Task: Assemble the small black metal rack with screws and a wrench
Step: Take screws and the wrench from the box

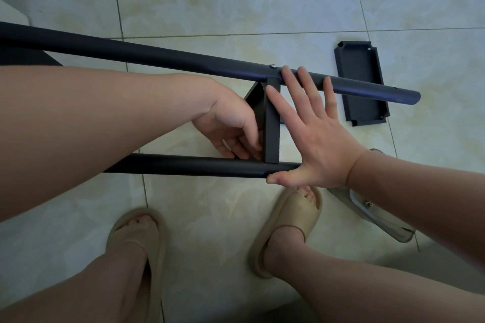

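Two long black tubes, a far one and a near one, run left to right above the tiled floor. A black shelf panel stands on edge between them, and a silver screw head shows on the far tube above it. My right hand is spread flat: its fingertips touch the far tube, its thumb lies under the near tube's end. My left hand reaches in from the left, its fingers curled against the panel's lower left side by the near tube. I cannot tell what those fingers hold.
A second black shelf panel lies flat on the floor behind the far tube's right end. A clear plastic bag with small hardware lies at the right, under my right forearm. My feet in beige slippers stand below the rack.
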Action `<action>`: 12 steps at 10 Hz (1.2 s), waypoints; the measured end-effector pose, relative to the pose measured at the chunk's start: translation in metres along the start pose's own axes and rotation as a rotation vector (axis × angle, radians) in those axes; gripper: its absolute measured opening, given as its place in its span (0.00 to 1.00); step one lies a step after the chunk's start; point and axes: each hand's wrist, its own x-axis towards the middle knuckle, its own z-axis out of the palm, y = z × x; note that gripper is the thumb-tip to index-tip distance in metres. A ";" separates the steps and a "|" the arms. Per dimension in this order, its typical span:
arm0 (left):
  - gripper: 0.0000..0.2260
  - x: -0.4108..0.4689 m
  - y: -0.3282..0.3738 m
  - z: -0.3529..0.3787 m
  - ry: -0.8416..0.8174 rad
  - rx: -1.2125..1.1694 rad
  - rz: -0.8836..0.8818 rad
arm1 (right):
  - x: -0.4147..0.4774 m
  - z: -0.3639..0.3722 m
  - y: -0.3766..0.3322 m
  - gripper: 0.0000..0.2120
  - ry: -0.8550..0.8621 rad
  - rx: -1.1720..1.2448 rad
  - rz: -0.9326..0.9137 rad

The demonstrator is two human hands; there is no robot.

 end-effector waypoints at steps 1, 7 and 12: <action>0.06 0.000 0.000 0.003 -0.021 0.027 -0.008 | 0.000 0.000 0.000 0.62 -0.005 -0.002 0.002; 0.07 0.001 0.000 0.003 -0.012 0.034 0.018 | 0.000 0.000 0.000 0.62 -0.002 0.002 -0.005; 0.07 -0.001 -0.003 0.002 0.035 0.009 0.001 | 0.000 0.001 0.000 0.61 0.008 0.008 -0.011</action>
